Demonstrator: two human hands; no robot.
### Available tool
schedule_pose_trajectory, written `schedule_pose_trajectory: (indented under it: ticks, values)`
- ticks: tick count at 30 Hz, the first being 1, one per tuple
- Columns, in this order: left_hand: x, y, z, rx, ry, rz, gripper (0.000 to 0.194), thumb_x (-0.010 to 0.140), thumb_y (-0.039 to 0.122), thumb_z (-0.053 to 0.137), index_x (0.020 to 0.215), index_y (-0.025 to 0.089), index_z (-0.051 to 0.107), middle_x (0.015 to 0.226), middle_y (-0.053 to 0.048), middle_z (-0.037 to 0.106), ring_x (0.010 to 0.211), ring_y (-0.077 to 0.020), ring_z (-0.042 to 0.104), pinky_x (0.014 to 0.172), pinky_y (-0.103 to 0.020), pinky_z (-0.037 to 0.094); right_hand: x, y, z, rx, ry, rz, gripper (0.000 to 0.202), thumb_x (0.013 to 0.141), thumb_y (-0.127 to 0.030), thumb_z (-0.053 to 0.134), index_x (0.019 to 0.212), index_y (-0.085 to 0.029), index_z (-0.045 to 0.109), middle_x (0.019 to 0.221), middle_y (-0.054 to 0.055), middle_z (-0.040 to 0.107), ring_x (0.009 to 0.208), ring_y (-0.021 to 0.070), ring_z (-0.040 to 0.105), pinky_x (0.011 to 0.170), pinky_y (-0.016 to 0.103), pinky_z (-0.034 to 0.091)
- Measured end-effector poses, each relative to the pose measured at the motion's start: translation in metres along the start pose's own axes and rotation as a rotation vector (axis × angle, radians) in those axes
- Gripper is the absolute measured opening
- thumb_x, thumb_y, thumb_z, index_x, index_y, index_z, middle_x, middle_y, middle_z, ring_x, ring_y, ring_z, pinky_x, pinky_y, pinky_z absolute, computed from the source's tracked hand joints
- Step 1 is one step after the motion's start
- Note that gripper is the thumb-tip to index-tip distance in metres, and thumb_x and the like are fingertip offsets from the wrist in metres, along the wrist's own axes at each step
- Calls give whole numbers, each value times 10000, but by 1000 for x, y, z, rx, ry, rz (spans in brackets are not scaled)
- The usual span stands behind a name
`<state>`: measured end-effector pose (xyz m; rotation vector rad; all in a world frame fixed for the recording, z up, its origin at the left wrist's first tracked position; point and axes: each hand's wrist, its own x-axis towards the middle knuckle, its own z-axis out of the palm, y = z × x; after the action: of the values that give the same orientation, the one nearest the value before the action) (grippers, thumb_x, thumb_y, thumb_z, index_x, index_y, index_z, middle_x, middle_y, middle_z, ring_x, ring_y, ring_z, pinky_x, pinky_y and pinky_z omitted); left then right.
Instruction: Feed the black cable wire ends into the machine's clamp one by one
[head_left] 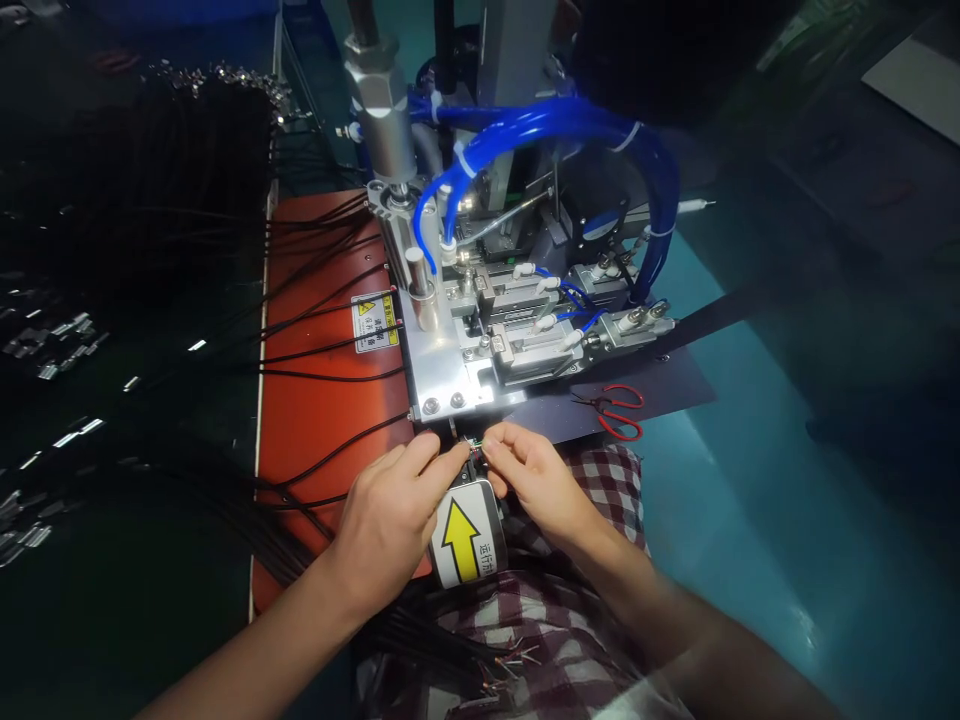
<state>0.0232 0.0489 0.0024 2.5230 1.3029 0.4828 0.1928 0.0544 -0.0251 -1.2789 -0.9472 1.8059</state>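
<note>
My left hand (pixel 394 495) is closed, its thumb and forefinger meeting over a tiny work spot at the machine's front edge. From the other side, my right hand (pixel 529 472) pinches what looks like a thin wire (pixel 475 446), with bits of white, green and red showing. My fingers hide most of it, and what the left fingers grip cannot be made out. Right below the fingertips is a white label with a yellow arrow (pixel 461 535) on a rounded guide. Ahead stands a metal machine (pixel 442 370) with small pneumatic cylinders and blue hoses (pixel 555 120).
Black cables (pixel 330 375) run across the orange panel (pixel 307 420) to the machine's left edge. Red-handled scissors (pixel 619 408) lie on a dark plate at right. A cable bundle with stripped ends (pixel 510 665) rests on the checked cloth (pixel 570 640). More cables hang at left.
</note>
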Motion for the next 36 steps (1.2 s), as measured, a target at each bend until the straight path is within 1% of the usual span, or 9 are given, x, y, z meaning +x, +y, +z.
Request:
schedule_pose_trajectory:
  ticks: [10,14,17,22,26,28,32,34,36]
  values:
    - [1,1,-1,-4,3,-5,336,875,107,380,1106,102,625,775,-81,570,656,-181,559,566,-283,482,0,-1,1,-25,14,12,298,809,-456,548,704,-193,457,488,-72,426,455,93,363,481,231,294]
    - [1,0,-1,-9,3,-5,339,872,101,382,1107,100,626,781,-86,576,658,-183,564,560,-282,485,0,-4,1,-19,1,9,289,823,-435,534,698,-188,451,492,-72,426,454,87,352,481,227,285]
    - [2,0,-1,-4,3,-2,339,866,91,384,1097,93,632,768,-87,575,649,-183,563,549,-281,481,1,-4,0,-73,3,-14,270,842,-413,515,707,-189,449,496,-71,427,454,90,365,483,230,297]
    - [3,1,-3,11,16,5,339,865,87,379,1089,101,632,746,-75,576,644,-174,562,556,-271,478,0,2,-1,-271,75,-81,192,871,-353,477,751,-203,463,522,-60,451,478,114,443,483,236,341]
    - [3,1,-2,25,23,8,344,858,75,374,1082,109,633,743,-72,577,640,-169,559,549,-262,473,-2,4,2,-472,211,-241,153,863,-281,483,732,-202,487,630,-28,479,550,120,444,517,241,351]
    - [2,1,-1,25,22,13,342,854,72,379,1079,109,634,746,-73,576,639,-171,559,549,-264,474,-1,5,3,-459,216,-238,155,861,-277,479,725,-202,483,623,-32,463,540,118,430,512,240,349]
    - [2,1,-1,19,24,11,335,848,68,394,1078,104,634,757,-78,579,641,-180,563,549,-276,478,0,5,3,-291,127,-126,165,869,-299,458,731,-208,453,583,-50,443,487,108,432,465,228,343]
    - [2,1,-1,16,31,11,335,842,56,392,1071,97,633,760,-79,584,643,-182,565,553,-278,480,0,5,4,-317,144,-158,153,864,-273,461,726,-206,457,597,-48,447,498,105,432,472,226,340]
    - [2,2,-1,29,42,22,325,842,53,390,1052,89,636,754,-80,588,638,-182,563,555,-279,481,0,4,4,-396,200,-231,139,849,-233,470,714,-200,469,624,-41,458,534,106,434,505,229,348]
